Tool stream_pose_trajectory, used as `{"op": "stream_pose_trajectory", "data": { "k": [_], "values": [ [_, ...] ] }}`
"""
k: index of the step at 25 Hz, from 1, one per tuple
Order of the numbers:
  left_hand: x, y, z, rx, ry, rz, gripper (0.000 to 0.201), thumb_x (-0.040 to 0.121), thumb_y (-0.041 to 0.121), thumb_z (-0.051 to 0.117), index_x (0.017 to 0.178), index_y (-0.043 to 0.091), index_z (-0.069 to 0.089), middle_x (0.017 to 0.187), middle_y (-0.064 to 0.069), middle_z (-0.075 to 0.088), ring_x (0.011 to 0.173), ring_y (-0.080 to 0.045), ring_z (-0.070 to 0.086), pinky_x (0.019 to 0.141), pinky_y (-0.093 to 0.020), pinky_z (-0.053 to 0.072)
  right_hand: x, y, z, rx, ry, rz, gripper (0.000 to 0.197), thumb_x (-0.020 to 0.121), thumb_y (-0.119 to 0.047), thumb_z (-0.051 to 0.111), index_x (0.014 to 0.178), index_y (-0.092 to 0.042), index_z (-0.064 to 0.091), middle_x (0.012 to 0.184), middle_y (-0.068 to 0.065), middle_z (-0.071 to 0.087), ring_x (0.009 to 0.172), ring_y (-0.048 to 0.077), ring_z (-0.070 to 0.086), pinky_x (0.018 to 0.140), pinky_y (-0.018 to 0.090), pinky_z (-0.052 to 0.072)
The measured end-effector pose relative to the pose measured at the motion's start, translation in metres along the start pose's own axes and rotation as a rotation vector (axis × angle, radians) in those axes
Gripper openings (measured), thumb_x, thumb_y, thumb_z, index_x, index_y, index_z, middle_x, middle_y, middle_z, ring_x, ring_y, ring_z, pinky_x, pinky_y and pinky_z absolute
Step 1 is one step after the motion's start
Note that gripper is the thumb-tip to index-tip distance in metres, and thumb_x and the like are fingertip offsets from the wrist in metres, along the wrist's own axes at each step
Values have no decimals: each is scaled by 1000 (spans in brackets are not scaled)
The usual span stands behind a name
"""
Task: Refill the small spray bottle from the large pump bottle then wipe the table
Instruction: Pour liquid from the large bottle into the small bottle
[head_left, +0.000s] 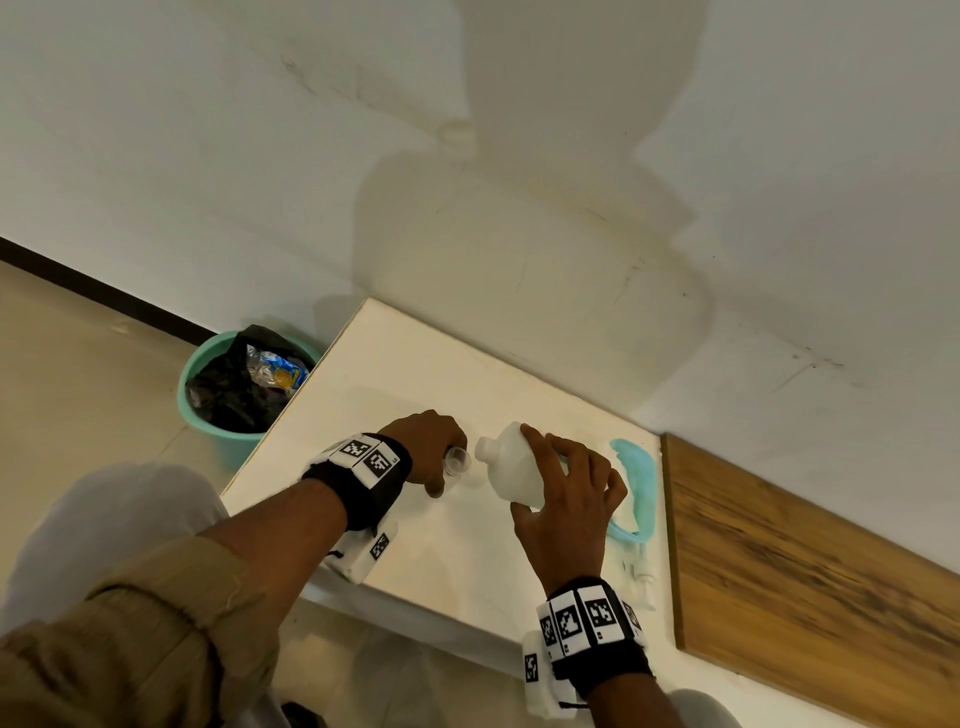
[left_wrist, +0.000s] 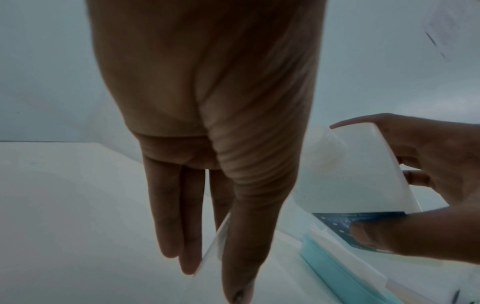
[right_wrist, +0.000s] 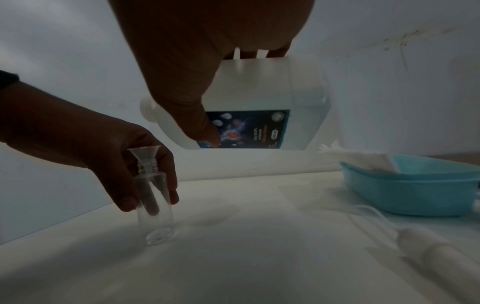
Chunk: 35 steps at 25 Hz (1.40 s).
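The small clear spray bottle (right_wrist: 155, 205) stands upright on the white table (head_left: 457, 551) without its cap, a small funnel (right_wrist: 145, 153) in its neck. My left hand (head_left: 441, 462) grips it round the body. No liquid shows inside it. My right hand (head_left: 561, 478) holds the large white bottle (head_left: 511, 465) off the table, tipped on its side. Its open neck (right_wrist: 146, 109) points left, just above and right of the funnel. In the left wrist view my fingers (left_wrist: 182, 205) hang down along the small bottle, and the large bottle (left_wrist: 350, 174) is at the right.
A teal tray (right_wrist: 415, 191) with white tissue (right_wrist: 363, 158) sits at the table's right edge. The removed pump head with its tube (right_wrist: 428, 246) lies in front of it. A teal bin (head_left: 244, 384) stands on the floor at the left. A wooden board (head_left: 805, 571) adjoins the table's right side.
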<state>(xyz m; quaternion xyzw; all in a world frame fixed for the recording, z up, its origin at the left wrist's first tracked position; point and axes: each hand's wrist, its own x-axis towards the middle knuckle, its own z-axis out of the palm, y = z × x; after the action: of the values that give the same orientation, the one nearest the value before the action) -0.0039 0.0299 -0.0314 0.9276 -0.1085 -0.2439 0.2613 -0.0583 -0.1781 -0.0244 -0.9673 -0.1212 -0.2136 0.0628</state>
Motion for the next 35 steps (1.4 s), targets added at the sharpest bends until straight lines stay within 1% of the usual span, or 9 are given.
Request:
{"op": "stream_pose_trajectory", "data": {
  "k": [3, 7, 10, 14, 17, 22, 26, 30, 35],
  "values": [
    [0, 0, 0, -5, 0, -6, 52, 65, 14, 82, 113, 21, 65, 112, -2, 64, 101, -25, 62, 86, -37, 54, 0, 0, -1, -6, -6, 3, 87, 55, -29, 88, 134, -35, 50, 124, -2, 54, 115, 23, 45, 98, 49, 38],
    [0, -1, 0, -4, 3, -4, 52, 66, 14, 83, 114, 20, 65, 114, -3, 64, 102, -25, 62, 87, -36, 54, 1, 0, -2, -20, -22, 0, 87, 56, -29, 87, 134, -36, 49, 125, -3, 53, 116, 24, 45, 100, 49, 36],
    [0, 0, 0, -10, -2, -12, 54, 67, 14, 83, 117, 19, 63, 115, -3, 63, 104, -25, 62, 88, -37, 53, 1, 0, -2, -20, -25, 5, 87, 56, -28, 87, 134, -36, 49, 125, -3, 53, 117, 24, 45, 101, 49, 35],
    [0, 0, 0, -17, -1, -16, 54, 67, 14, 83, 117, 19, 63, 115, -4, 64, 104, -25, 62, 88, -36, 54, 2, 1, -3, -31, -26, 3, 87, 57, -28, 86, 135, -37, 48, 126, -4, 52, 118, 23, 45, 101, 48, 33],
    [0, -1, 1, -18, 1, -21, 55, 66, 15, 83, 117, 20, 63, 115, -3, 64, 103, -25, 62, 89, -38, 54, 2, 2, -3, -34, -22, -1, 86, 58, -28, 86, 134, -37, 48, 126, -4, 52, 119, 23, 45, 102, 48, 33],
    [1, -1, 1, -22, -2, -17, 55, 65, 15, 84, 116, 21, 64, 114, -3, 64, 102, -25, 62, 88, -38, 54, 3, 1, -2, -32, -23, 5, 86, 57, -28, 87, 134, -37, 49, 126, -4, 51, 119, 23, 44, 102, 48, 33],
    [1, -1, 0, -21, -5, -19, 57, 66, 15, 84, 118, 21, 63, 115, -2, 63, 104, -25, 61, 89, -38, 53, 3, -1, -2, -37, -17, 4, 84, 58, -29, 87, 134, -35, 51, 126, -2, 52, 119, 24, 44, 103, 48, 32],
    [1, -1, 1, -28, -2, -24, 55, 66, 14, 84, 117, 21, 63, 113, -2, 65, 101, -23, 63, 84, -33, 53, 3, -2, -1, -40, -21, 9, 85, 58, -30, 87, 134, -37, 49, 127, -3, 51, 120, 23, 43, 103, 48, 32],
    [0, 1, 0, -20, -6, -29, 55, 65, 15, 84, 116, 21, 64, 113, -2, 65, 100, -24, 63, 86, -36, 54, 2, -1, -2, -63, -28, -5, 87, 57, -28, 86, 135, -37, 49, 127, -4, 50, 120, 23, 43, 102, 48, 31]
  ]
}}
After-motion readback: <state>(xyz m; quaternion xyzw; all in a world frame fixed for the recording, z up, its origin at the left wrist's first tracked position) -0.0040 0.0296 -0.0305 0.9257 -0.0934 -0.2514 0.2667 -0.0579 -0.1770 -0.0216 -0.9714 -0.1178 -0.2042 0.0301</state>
